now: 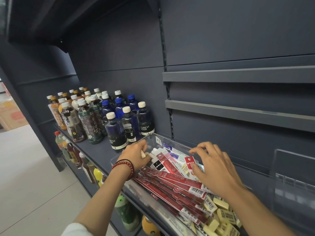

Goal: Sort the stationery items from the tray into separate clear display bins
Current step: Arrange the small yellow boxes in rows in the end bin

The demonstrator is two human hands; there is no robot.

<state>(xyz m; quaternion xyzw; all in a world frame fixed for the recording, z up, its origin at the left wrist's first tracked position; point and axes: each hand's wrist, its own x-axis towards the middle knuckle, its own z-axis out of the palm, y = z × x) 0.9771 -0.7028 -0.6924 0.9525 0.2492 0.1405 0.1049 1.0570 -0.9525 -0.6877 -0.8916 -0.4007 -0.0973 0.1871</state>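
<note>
A clear plastic tray [154, 136] sits on the dark shelf, filled with stationery. Several long red refill packs [172, 183] lie across its middle, pale yellow erasers [221, 213] fill its near right end, and mixed white and red packs [166, 160] lie at the far end. My left hand [136, 155], with a red bead bracelet on the wrist, reaches into the tray's far left corner and pinches a small pale eraser [144, 154]. My right hand [213, 166] hovers over the tray with fingers spread, its thumb touching a short red-and-white pack [189, 165].
Rows of drink bottles [105, 116] stand on the shelf to the left of the tray. A clear display bin [293, 169] stands at the right against the back panel. More bottles [75, 154] fill the shelf below. Bare grey shelf rails [238, 75] run above.
</note>
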